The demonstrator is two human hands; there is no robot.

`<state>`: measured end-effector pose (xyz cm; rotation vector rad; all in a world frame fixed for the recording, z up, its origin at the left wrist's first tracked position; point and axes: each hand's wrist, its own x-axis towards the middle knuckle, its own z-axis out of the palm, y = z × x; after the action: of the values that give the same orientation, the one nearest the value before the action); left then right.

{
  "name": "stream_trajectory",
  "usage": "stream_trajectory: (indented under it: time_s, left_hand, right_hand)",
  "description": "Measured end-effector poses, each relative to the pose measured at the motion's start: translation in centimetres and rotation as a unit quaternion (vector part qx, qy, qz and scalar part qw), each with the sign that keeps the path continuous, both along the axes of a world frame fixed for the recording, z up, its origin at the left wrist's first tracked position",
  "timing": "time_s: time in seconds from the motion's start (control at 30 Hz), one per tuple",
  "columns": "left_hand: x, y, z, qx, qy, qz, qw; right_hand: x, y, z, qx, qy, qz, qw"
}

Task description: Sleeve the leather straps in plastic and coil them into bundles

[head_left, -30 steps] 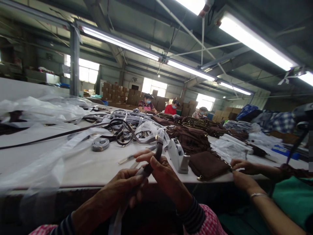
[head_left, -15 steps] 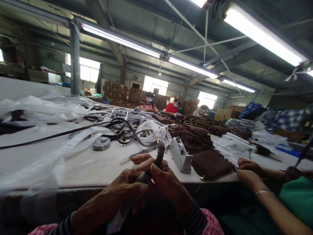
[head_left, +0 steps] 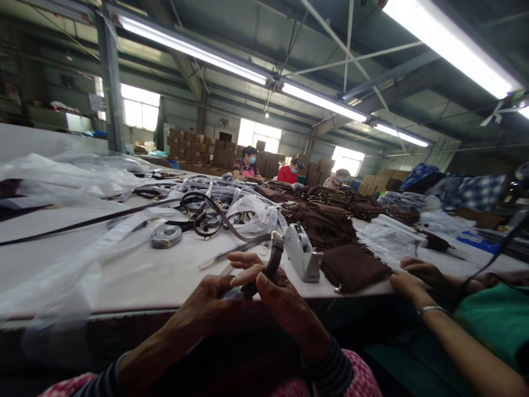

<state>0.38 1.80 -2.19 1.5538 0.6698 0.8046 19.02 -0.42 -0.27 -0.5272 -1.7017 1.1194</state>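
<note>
A dark brown strap (head_left: 276,256) with a gold buckle is bent between my two hands at the table's front edge. My right hand (head_left: 285,298) grips it, thumb pressed on its front. My left hand (head_left: 212,295) is closed around its lower end, where some clear plastic shows; the fingertips there are partly hidden. From the buckle the strap runs back over the table to a loose coil (head_left: 206,223). Just right of my hands stands a grey tape dispenser (head_left: 306,262). Behind my fingers lies a thin pen-like tool (head_left: 215,259).
A wrapped coil (head_left: 166,237) lies left, near crumpled clear plastic (head_left: 53,182). Brown pouches (head_left: 322,226) are piled beyond the dispenser, with one flat pouch (head_left: 353,267) in front. At right, a co-worker's hands (head_left: 413,281) touch that pouch's edge. Several people sit across the table (head_left: 136,275).
The view has shifted slightly, moving the scene up and left. My hands still hold the strap; the clear plastic strip that hung below them is now mostly out of sight.
</note>
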Motion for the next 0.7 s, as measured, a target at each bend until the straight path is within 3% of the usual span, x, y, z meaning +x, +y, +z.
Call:
stream_trajectory:
  time_s: [0.17,0.3,0.37,0.47,0.6,0.7]
  left_hand:
    - [0.0,0.5,-1.6,0.167,0.075,0.069,0.981]
    - [0.0,0.2,-2.4,0.223,0.167,0.167,0.946]
    - [0.0,0.0,-2.3,0.204,0.151,0.17,0.952]
    - [-0.1,-0.4,-1.8,0.102,0.078,0.082,0.988]
    - [0.1,-0.1,-2.1,-0.01,0.062,0.053,0.997]
    - [0.2,0.5,-2.7,-0.046,0.031,0.049,0.997]
  right_hand:
    - [-0.8,0.4,-0.8,-0.015,0.017,-0.037,0.999]
    - [-1.5,0.7,-1.8,-0.029,0.027,-0.053,0.998]
    - [-1.7,0.8,-2.3,-0.076,0.041,-0.03,0.996]
    - [-1.5,1.5,-3.2,-0.184,0.131,0.007,0.974]
    - [-1.0,3.0,-3.6,-0.288,0.265,-0.057,0.919]
    - [-0.6,3.7,-3.1,-0.301,0.277,-0.083,0.909]
